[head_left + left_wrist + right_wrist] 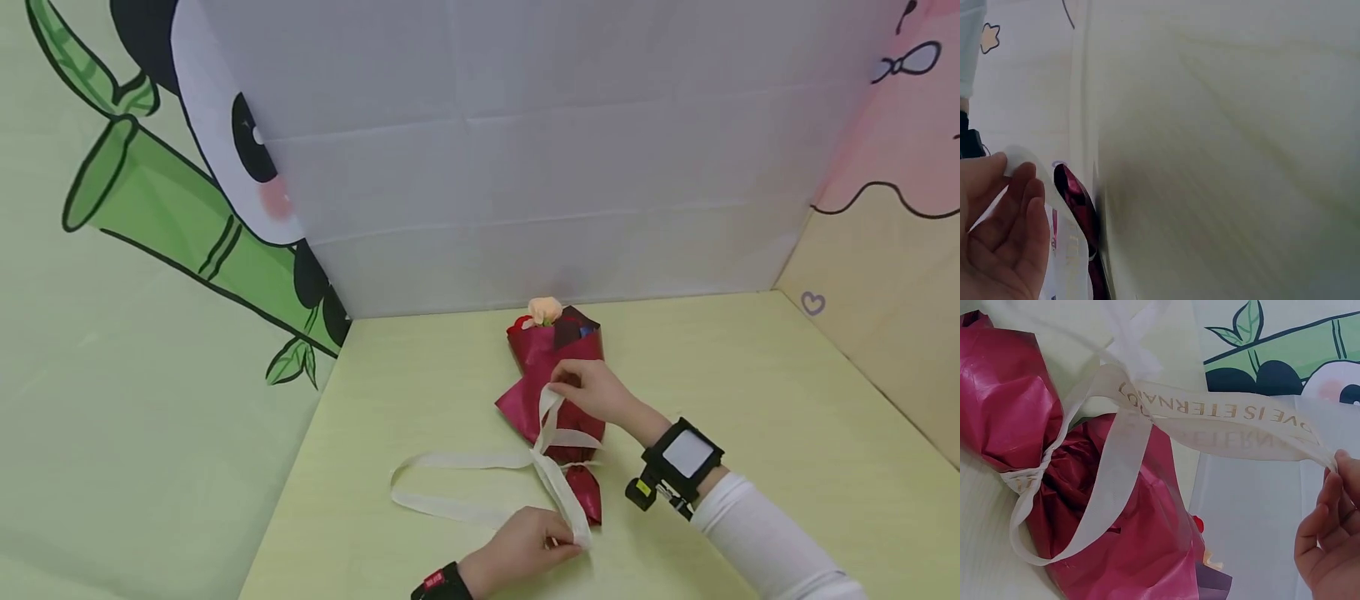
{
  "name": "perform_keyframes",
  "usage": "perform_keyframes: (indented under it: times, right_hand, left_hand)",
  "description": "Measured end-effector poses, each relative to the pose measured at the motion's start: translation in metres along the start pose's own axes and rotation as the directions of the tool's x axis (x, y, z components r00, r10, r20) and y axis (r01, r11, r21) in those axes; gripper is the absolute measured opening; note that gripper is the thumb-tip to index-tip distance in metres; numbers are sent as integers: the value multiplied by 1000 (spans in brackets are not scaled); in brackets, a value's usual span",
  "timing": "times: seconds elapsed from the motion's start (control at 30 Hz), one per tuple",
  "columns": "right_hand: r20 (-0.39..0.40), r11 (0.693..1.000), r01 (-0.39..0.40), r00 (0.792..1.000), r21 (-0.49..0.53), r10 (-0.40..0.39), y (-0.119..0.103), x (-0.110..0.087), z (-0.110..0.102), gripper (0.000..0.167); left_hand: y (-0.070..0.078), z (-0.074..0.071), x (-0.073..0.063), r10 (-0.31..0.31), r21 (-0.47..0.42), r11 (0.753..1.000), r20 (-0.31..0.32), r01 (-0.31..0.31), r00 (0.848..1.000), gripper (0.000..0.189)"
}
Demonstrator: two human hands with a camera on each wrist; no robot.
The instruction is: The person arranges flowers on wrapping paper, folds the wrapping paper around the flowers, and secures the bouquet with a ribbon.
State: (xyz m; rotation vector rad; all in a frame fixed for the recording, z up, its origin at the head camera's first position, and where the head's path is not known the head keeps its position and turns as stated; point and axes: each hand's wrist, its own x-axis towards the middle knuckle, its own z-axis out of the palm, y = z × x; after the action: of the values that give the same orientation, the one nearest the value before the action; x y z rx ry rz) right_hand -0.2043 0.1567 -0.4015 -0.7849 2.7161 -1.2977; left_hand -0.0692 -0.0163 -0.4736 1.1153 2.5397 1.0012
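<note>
A bouquet [536, 354] in dark red wrapping paper lies on the table, its blooms toward the back wall. A peach flower [545, 310] and red petals show at its top. Cream ribbon [561, 493] with gold lettering is tied round the gathered neck, which shows in the right wrist view. My right hand [596, 392] pinches a raised ribbon loop [1229, 419] between thumb and fingers, over the wrapping. Nearer the front, my left hand [528, 542] pinches another stretch of ribbon beside the bouquet's red tail [585, 496].
A long loop of ribbon [442, 460] trails leftward across the pale yellow table [720, 367]. A grey-white wall cloth [525, 183] stands behind, with a printed green cloth [150, 417] at left and a pink and cream one [892, 275] at right.
</note>
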Motion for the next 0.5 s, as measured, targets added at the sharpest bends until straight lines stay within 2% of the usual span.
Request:
perform_keyframes:
  times: [0.1,0.23,0.3,0.37,0.4,0.43,0.5]
  right_hand:
    - [6,1000,6,1000,3,-6,2,1,-1,4]
    - [17,1000,10,1000,10,-11,6,1,-3,4]
    - [28,1000,12,1000,17,-12,8,2,-3,4]
    - [38,1000,19,999,20,-20,10,3,-3,4]
    - [41,1000,23,999,21,-24,11,3,-3,5]
    - [45,999,28,999,24,-29,11,3,-3,6]
    - [49,999,40,998,26,-41,13,4,-3,7]
  left_hand:
    - [4,9,12,23,188,982,-13,-21,1000,10]
    - [11,15,31,89,302,950,-36,-74,995,10]
    - [14,18,41,95,332,940,-25,-81,995,11]
    - [17,22,47,60,385,920,32,-68,998,16]
    - [19,23,49,39,428,901,86,-72,996,21]
    - [20,24,50,23,465,881,149,-91,989,26]
    - [25,22,51,-30,499,858,288,-124,957,37]
